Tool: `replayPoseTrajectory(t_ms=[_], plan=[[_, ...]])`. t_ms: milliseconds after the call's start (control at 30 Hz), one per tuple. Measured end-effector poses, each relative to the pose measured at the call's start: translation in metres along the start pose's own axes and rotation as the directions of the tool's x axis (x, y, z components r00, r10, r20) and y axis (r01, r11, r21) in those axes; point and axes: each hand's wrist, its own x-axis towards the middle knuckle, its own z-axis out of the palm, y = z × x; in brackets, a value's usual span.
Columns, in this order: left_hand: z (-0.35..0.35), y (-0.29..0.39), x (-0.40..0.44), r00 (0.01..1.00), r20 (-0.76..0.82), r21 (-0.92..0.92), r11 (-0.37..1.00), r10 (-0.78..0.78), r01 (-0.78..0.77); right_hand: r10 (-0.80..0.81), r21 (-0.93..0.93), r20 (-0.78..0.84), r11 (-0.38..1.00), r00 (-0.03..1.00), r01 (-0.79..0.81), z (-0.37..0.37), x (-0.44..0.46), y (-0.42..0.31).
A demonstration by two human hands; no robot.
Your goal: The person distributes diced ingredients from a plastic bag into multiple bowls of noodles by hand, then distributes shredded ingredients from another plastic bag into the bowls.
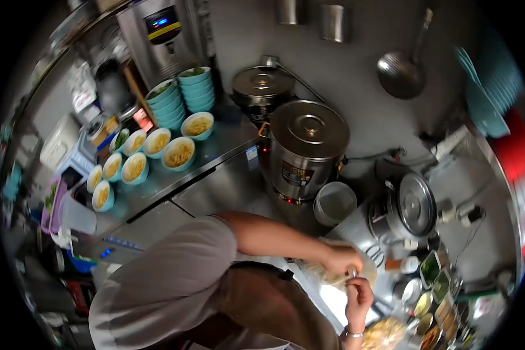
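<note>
My left hand [341, 259] reaches in from the left with its fingers closed. Just below it, my right hand [359, 296], with a band at the wrist, has its fingers pinched together. The hands almost meet at a small shiny thing [352, 272] that is too blurred to name. Under and beside them lies a pale, see-through bag or wrap [315, 273], next to a bright white surface [336, 300]. A clear bag of yellowish pieces [384, 333] sits below my right hand.
Turquoise bowls of noodles [178, 154] and stacked bowls [196, 90] stand on the left counter. A large lidded pot [307, 140] and a white bucket [335, 203] are ahead. Another lidded pot [416, 204] and containers of ingredients [430, 269] are at right. A ladle [401, 73] hangs on the wall.
</note>
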Motion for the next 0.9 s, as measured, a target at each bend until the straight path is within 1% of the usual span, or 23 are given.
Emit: replayPoseTrajectory(t_ms=[33,67,100,133,167,200,233,267,300,333,367,400,433,500,533,600,633,667,733,767,800,833,900], plan=[[0.013,-0.007,0.007,0.991,0.032,0.020,0.991,-0.134,0.133,0.035,0.087,-0.131,0.996,0.991,-0.024,-0.003,0.003,0.003],[0.024,-0.007,0.017,0.964,0.043,0.141,0.957,-0.261,0.253,0.052,0.091,-0.256,0.995,0.965,-0.029,-0.007,0.009,0.010],[0.030,-0.005,0.022,0.974,-0.026,0.221,0.949,-0.226,0.226,0.068,0.093,-0.383,0.995,0.921,-0.034,-0.010,0.015,0.020],[0.050,-0.017,0.034,0.998,0.043,0.563,0.827,-0.052,0.019,0.018,0.063,-0.409,0.998,0.912,0.009,-0.014,0.022,0.036],[0.064,-0.032,0.046,0.984,0.160,0.811,0.557,0.081,-0.178,0.043,0.045,-0.378,0.999,0.925,-0.028,-0.017,0.028,0.044],[0.062,-0.035,0.046,0.916,0.071,0.834,0.480,0.394,-0.271,0.180,0.140,-0.305,0.980,0.935,-0.143,-0.019,0.030,0.059],[0.059,-0.040,0.044,0.746,-0.002,0.866,0.373,0.666,-0.332,0.311,0.223,-0.217,0.939,0.925,-0.263,-0.022,0.031,0.073],[0.058,-0.053,0.049,0.725,0.035,0.814,0.401,0.687,-0.419,0.410,0.441,-0.144,0.841,0.901,-0.313,-0.024,0.032,0.078],[0.048,-0.049,0.050,0.716,0.048,0.802,0.400,0.697,-0.443,0.490,0.625,-0.049,0.695,0.870,-0.356,-0.027,0.032,0.082],[0.040,-0.042,0.049,0.721,0.011,0.814,0.412,0.693,-0.409,0.559,0.719,-0.029,0.587,0.828,-0.371,-0.031,0.034,0.094],[0.033,-0.038,0.050,0.725,-0.027,0.824,0.427,0.688,-0.374,0.507,0.761,-0.025,0.568,0.862,-0.312,-0.028,0.038,0.093],[0.039,-0.047,0.059,0.736,-0.072,0.828,0.452,0.673,-0.332,0.499,0.795,0.046,0.506,0.865,-0.335,-0.029,0.039,0.084],[0.044,-0.054,0.065,0.680,-0.183,0.843,0.469,0.710,-0.262,0.491,0.822,0.120,0.439,0.863,-0.364,-0.030,0.038,0.075],[0.051,-0.061,0.080,0.691,-0.230,0.845,0.493,0.685,-0.208,0.453,0.619,-0.082,0.721,0.888,-0.311,-0.034,0.033,0.097],[0.052,-0.067,0.084,0.769,-0.181,0.833,0.511,0.613,-0.212,0.430,0.654,-0.156,0.720,0.889,-0.234,-0.038,0.030,0.108],[0.054,-0.078,0.086,0.893,-0.063,0.806,0.551,0.445,-0.218,0.375,0.653,-0.148,0.732,0.915,-0.194,-0.037,0.036,0.102],[0.054,-0.080,0.084,0.909,-0.043,0.824,0.529,0.414,-0.202,0.347,0.656,-0.149,0.735,0.926,-0.171,-0.034,0.039,0.100],[0.054,-0.080,0.079,0.924,-0.021,0.842,0.506,0.382,-0.189,0.364,0.622,-0.313,0.777,0.878,-0.100,-0.022,0.047,0.102],[0.035,-0.055,0.049,0.944,0.065,0.871,0.443,0.325,-0.212,0.415,0.606,-0.333,0.782,0.847,-0.145,-0.025,0.049,0.108],[0.037,-0.059,0.039,0.956,0.089,0.857,0.468,0.281,-0.218,0.444,0.599,-0.344,0.782,0.827,-0.170,-0.029,0.045,0.113],[0.038,-0.070,0.031,0.964,0.116,0.841,0.493,0.237,-0.222,0.532,0.513,-0.458,0.813,0.713,-0.276,-0.035,0.047,0.124],[0.041,-0.084,0.021,0.970,0.145,0.825,0.518,0.194,-0.226,0.538,0.471,-0.484,0.825,0.691,-0.312,-0.047,0.044,0.146],[0.072,-0.148,-0.002,0.979,-0.020,0.767,0.632,0.201,-0.114,0.616,0.470,-0.532,0.786,0.581,-0.402,-0.049,0.038,0.155]])
